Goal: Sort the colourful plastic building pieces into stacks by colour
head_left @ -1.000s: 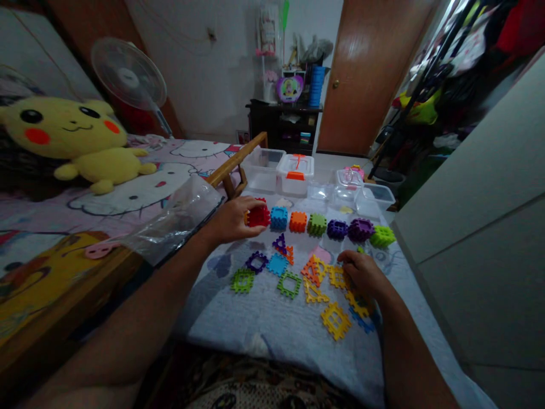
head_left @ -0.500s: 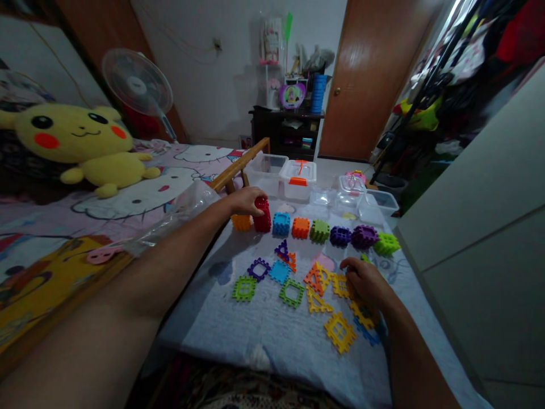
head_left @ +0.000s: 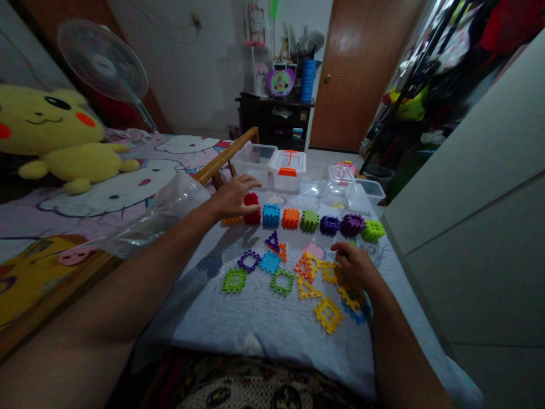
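Note:
My left hand (head_left: pixel 233 196) reaches to the far left end of a row of toy cubes, fingers stretched out over the red cube (head_left: pixel 251 207). An orange cube (head_left: pixel 232 220) peeks out under that hand. The row runs right: blue cube (head_left: pixel 271 216), orange cube (head_left: pixel 290 218), green cube (head_left: pixel 309 221), purple cube (head_left: pixel 328 225), a rounder purple piece (head_left: pixel 351 225), lime cube (head_left: pixel 373 230). My right hand (head_left: pixel 355 267) rests knuckles up with fingers curled on the yellow flat tiles (head_left: pixel 330 271). More flat tiles lie in front: a green square (head_left: pixel 234 280) and a yellow square (head_left: pixel 328 314).
The pieces lie on a pale blue quilted mat (head_left: pixel 264 324). Clear plastic boxes (head_left: pixel 255 159) and a box with an orange latch (head_left: pixel 287 166) stand behind the row. A clear plastic bag (head_left: pixel 164 213) and the bed's wooden rail (head_left: pixel 225 153) are left; a grey cabinet (head_left: pixel 468 199) is right.
My left hand set the red cube down at the row's left end, beside the blue one, and its fingers have spread out. The right hand has stayed on the yellow tiles. The camera shifted.

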### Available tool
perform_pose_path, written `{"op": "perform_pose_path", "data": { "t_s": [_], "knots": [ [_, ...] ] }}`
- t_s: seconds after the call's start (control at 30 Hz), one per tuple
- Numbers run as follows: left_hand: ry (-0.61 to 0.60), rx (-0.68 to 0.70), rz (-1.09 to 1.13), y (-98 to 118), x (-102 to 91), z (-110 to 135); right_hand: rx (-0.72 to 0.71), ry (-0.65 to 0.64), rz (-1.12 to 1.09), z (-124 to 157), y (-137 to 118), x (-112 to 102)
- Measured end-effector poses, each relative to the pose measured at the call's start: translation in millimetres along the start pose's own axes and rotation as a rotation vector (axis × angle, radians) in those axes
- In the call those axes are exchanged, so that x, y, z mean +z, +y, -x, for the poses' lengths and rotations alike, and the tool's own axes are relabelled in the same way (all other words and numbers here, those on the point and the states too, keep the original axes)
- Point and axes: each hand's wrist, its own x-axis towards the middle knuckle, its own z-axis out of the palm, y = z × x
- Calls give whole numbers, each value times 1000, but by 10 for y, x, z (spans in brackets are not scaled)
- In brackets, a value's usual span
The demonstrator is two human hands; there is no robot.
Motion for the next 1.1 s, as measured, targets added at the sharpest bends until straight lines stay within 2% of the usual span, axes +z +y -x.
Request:
{"op": "perform_pose_path", "data": {
  "t_s": [0.1, 0.2, 0.27, 0.37, 0.43, 0.57, 0.67, 0.77, 0.9, 1.0, 1.1],
  "knots": [
    [59, 77, 71, 473, 53, 257, -33, 11, 0, -11, 30, -25],
    [2, 178, 161, 888, 257, 546, -51, -20, 5, -18, 37, -38],
    [-49, 210, 183, 1047, 425, 723, -55, -58, 13, -21, 35, -39],
    [-63, 164, 201, 1091, 609, 950, -62, -121, 29, -16, 33, -34],
    [-30, 92, 203, 1040, 650, 1081, -95, -151, 49, -4, 34, -30],
    [45, -58, 192, 955, 591, 1288, -159, -197, 108, 26, 32, -25],
    [42, -86, 215, 1021, 559, 1379, -161, -223, 137, 39, 22, -19],
    [-4, -30, 233, 1178, 627, 1412, -152, -219, 142, 40, 12, -7],
    [-73, 57, 223, 1381, 814, 1388, -151, -215, 142, 29, -1, 12],
    [-90, 42, 218, 1454, 907, 1340, -147, -164, 124, 14, -15, 36],
    [-101, 3, 249, 1475, 891, 1277, -165, -83, 114, 2, -39, 60]
  ]
}}
